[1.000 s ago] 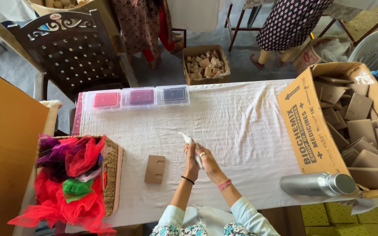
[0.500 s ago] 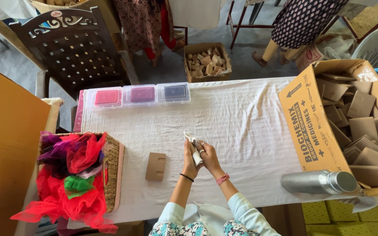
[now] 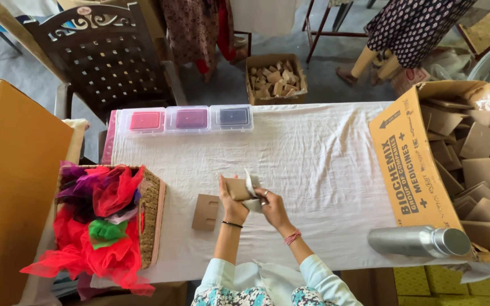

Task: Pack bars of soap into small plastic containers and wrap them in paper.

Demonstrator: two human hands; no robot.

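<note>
Surface [image 3: 324, 164] cloth: plain white. Three clear lidded boxes [image 3: 191, 119] show pink, magenta and dark purple fills; wicker basket [image 3: 153, 215] holds red, purple and green netting [image 3: 100, 221]. Small card [image 3: 237, 188] in hands: brown, with a pale, possibly white scrap [image 3: 250, 184].

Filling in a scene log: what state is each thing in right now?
Left hand: holding a brown card.
Right hand: holding white pieces against the card.
Flat card: lying on the cloth.
Three lidded boxes: shut, in a row.
Basket: heaped with net fabric.
Big carton: open, full of cards.
Steel bottle: on its side, capped.
</note>
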